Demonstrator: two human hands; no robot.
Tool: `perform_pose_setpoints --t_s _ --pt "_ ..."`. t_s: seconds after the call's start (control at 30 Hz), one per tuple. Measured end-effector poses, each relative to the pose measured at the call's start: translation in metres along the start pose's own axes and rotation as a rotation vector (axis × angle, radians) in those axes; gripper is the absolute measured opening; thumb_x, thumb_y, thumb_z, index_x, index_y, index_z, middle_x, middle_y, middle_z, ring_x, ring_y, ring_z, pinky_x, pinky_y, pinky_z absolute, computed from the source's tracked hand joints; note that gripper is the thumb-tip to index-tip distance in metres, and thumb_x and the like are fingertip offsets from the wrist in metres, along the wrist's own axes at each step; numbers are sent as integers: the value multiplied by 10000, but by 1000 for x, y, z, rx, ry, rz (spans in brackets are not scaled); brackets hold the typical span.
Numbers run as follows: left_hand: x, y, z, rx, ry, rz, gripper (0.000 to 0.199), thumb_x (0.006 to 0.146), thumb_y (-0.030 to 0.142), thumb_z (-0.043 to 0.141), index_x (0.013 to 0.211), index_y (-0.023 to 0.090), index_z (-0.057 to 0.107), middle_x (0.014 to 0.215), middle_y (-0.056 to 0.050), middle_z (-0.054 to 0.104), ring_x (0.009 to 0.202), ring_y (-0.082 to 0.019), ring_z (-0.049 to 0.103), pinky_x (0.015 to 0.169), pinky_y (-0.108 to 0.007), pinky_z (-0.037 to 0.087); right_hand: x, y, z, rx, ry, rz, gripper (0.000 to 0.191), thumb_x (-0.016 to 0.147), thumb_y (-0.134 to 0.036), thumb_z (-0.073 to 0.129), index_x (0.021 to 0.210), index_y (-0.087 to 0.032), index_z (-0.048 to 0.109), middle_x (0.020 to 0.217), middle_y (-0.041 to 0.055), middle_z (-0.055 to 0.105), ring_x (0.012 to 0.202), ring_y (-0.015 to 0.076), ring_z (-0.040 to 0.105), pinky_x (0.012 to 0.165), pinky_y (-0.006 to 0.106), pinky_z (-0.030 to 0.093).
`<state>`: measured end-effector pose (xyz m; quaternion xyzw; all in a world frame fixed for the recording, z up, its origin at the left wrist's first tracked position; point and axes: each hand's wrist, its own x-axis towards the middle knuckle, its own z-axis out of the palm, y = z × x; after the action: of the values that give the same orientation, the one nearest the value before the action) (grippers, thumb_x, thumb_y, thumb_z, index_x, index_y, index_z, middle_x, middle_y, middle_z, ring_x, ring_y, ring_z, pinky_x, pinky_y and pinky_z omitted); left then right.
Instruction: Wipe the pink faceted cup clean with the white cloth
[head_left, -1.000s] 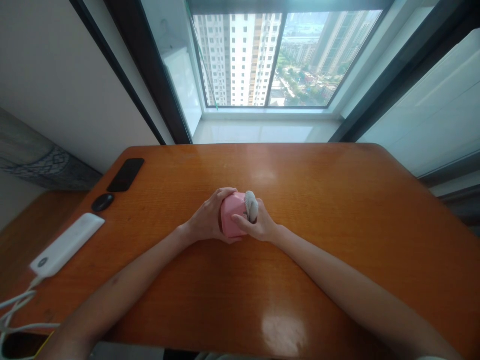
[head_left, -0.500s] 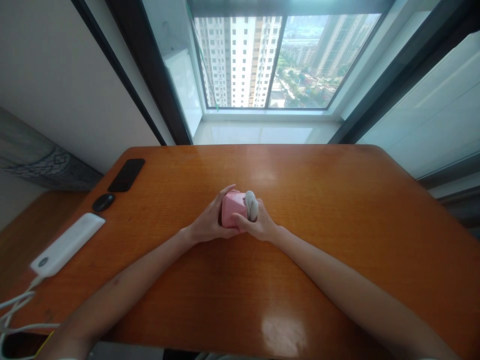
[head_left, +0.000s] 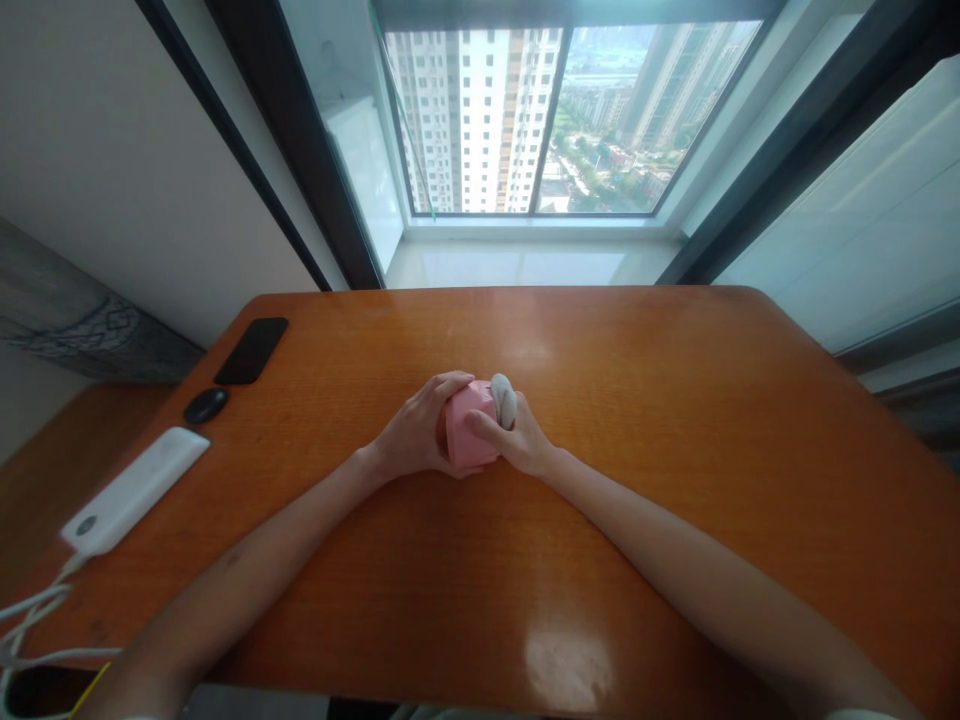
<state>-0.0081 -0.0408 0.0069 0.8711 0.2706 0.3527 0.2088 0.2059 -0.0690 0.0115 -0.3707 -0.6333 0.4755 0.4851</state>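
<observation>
Both hands are together at the middle of the orange wooden table (head_left: 675,420). My left hand (head_left: 417,430) wraps the left side of a pink faceted object (head_left: 469,428), possibly a small pot. My right hand (head_left: 517,440) grips its right side, with fingers pressed against the pink surface. A pale grey soft piece (head_left: 505,400) stands up between that hand and the pink object, held by my right hand. The pink object's underside is hidden by my fingers.
Towards the table's far left lie a black phone (head_left: 252,350) and a small black oval object (head_left: 205,405). A white oblong device (head_left: 135,490) trails white cables (head_left: 30,620) over the near left edge. Behind the table's far edge is a large window (head_left: 555,120).
The pink object has turned slightly in my hands, and the grey piece sits a little higher against it. My forearms have barely moved.
</observation>
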Motion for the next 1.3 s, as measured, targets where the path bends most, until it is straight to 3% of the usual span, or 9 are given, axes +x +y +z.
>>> perform_pose_setpoints --t_s 0.2,0.37,0.57,0.73,0.8,0.87,0.97,1.07,1.3 --pt "3 8 -2 -129 -9 -197 1147 576 495 1011 1542 249 443 1471 -139 633 1270 -360 697 1103 -487 599 -2 2 0 -63 11 9 487 900 -642 755 794 -220 535 680 -44 446 620 122 390 529 260 340" --pt "4 8 1 -282 -50 -337 931 735 539 893 1500 203 483 1360 -120 706 1127 -317 732 982 -431 612 -2 0 1 -72 -17 10 384 912 -554 749 863 -217 570 691 -36 501 634 132 442 554 264 392" --pt "-3 2 7 -302 -33 -287 1014 752 539 905 1587 230 419 1445 -143 646 1190 -340 707 1056 -490 591 -2 -1 1 -99 -39 -1 366 905 -532 756 882 -217 572 674 -41 499 615 133 443 547 268 391" --pt "-6 -11 2 -145 -24 -23 1379 608 623 1027 1705 308 254 1708 -211 392 1546 -470 472 1261 -658 449 -2 -1 -1 -76 -45 -16 375 922 -549 755 886 -224 571 703 -31 504 676 154 463 598 279 427" --pt "-5 -16 -1 -41 -60 75 1489 539 661 1055 1721 330 212 1732 -222 368 1585 -489 424 1270 -685 437 -1 -1 -1 -66 -48 -17 382 928 -557 755 890 -225 571 723 -25 520 690 157 468 612 281 432" --pt "-4 -19 -3 37 -68 123 1455 584 642 1048 1722 332 197 1713 -222 409 1572 -472 458 1262 -670 460 -1 0 -1 -61 -44 -11 401 923 -577 758 888 -227 565 734 -24 523 695 157 465 615 280 432" --pt "-2 -15 -3 57 -33 96 1287 671 557 1022 1687 294 276 1630 -207 511 1509 -435 544 1260 -616 487 0 0 -1 -55 -19 7 448 913 -622 752 870 -229 542 738 -29 499 694 149 452 610 270 423" --pt "0 -8 -2 -24 -23 -19 1186 641 517 1022 1611 265 389 1549 -180 573 1428 -407 609 1235 -555 526 1 -1 0 -40 -1 31 499 900 -673 741 841 -227 524 728 -33 483 668 135 433 578 259 391" --pt "2 3 -1 -183 -27 -208 1189 536 462 1031 1551 268 443 1499 -138 613 1282 -379 679 1135 -520 569 -2 3 -1 -77 -23 14 510 930 -672 692 766 -231 495 640 -51 422 585 112 360 518 257 314"
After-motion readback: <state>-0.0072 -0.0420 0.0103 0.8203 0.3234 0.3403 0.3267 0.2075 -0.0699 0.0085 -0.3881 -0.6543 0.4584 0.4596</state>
